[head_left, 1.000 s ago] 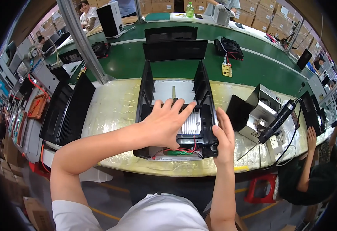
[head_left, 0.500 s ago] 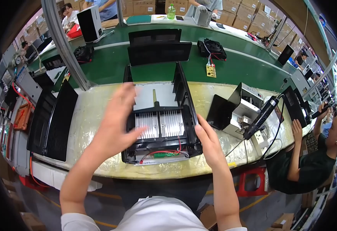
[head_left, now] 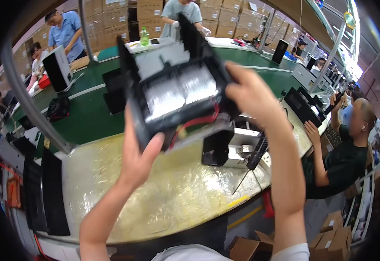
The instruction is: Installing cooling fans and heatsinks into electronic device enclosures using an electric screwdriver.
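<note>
Raised off the table between my hands is a black device housing [head_left: 140, 115], tilted and a little blurred. Two silver finned heat sinks [head_left: 181, 91] sit in its middle, with red wires [head_left: 198, 124] along the near end and a pale panel at the far end. My left hand [head_left: 137, 152] grips the near left corner, thumb on the near edge. My right hand [head_left: 253, 93] holds the right side wall; some of its fingers are hidden. Beneath the housing's right side, an opened white-and-black unit [head_left: 237, 152] rests on the table beside a black electric screwdriver [head_left: 257, 150].
Black panels [head_left: 53, 191] stand at the table's left end. A green conveyor belt [head_left: 98, 122] runs behind the yellowish film-covered table [head_left: 111, 213], with a metal post [head_left: 35, 108] at left. A co-worker in dark clothes [head_left: 342, 161] sits at right, a hand on the table's edge.
The black housing has gone from lying on the table to being lifted, tilted and carried forward. My left hand, earlier moving above its left side, now grips it. The view has turned right.
</note>
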The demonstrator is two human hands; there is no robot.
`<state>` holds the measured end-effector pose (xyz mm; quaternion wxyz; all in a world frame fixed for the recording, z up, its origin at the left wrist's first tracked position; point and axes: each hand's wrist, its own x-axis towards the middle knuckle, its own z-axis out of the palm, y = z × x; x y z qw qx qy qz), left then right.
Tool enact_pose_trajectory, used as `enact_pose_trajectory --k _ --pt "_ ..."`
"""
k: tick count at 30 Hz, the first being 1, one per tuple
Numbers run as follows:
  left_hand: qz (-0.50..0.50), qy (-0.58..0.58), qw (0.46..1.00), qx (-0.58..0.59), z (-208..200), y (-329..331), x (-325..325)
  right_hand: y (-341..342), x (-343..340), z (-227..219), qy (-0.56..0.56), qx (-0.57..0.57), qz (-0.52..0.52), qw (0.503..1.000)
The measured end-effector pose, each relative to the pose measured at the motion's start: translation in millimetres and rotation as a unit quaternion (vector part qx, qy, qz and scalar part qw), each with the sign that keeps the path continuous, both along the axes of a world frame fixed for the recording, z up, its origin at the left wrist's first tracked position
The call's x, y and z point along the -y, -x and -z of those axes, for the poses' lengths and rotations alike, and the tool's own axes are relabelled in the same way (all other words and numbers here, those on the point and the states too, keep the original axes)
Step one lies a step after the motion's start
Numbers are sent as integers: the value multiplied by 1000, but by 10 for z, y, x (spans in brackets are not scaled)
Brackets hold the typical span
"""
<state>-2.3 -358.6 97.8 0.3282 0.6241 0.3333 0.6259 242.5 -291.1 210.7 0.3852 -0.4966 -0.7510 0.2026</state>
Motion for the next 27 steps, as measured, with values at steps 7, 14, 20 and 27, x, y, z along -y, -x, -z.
enact_pose_trajectory --k 7,14,20,27 --pt "83 -7 996 26 140 -1482 -2115 -1113 -1458 -218 -120 295 325 891" --pt "136 83 982 104 706 -2688 -2569 -2407 -2281 356 -21 362 375 853" --pt "161 53 982 -85 838 -2149 -2870 -2590 -2442 861 56 391 322 860" --pt "-319 -48 869 -376 661 -975 -3120 -2122 -2280 996 5 325 337 884"
